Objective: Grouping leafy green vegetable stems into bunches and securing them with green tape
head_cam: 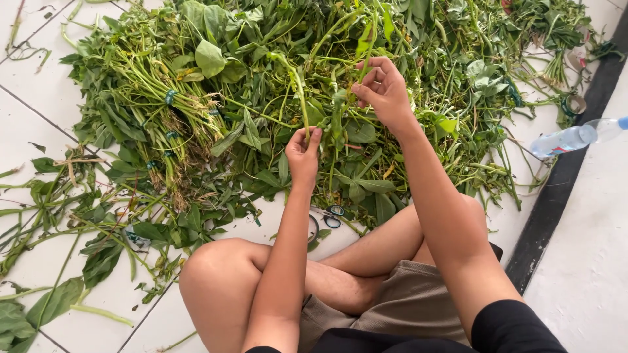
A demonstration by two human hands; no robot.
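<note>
While the person sat cross-legged on the white tiled floor [39,124], both forearms extended forward over the knees toward a large heap of leafy greens [275,85]. The left hand [303,155] was raised with the wrist straight, fingers curled shut and thumb pressed against them, pinching the lower end of a long green stem [299,91] that rose from the grip and bent over at its top. The right hand [384,91] reached further out and higher, wrist slightly flexed, fingers drawn together around another stem among the leaves [366,46]; the exact contact was partly hidden by the foliage. The two hands were near each other but apart, both over the middle of the heap. To the left lay bundled stems [167,114] tied with green bands, stalk ends pointing toward the person. Loose leaves and stalks [59,216] were scattered across the tiles on the left. A pair of scissors [332,216] lay on the floor just beyond the knees, at the near edge of the heap. A clear plastic bottle with a blue cap [575,136] lay on its side at the right, across a dark strip [556,196] in the floor.
</note>
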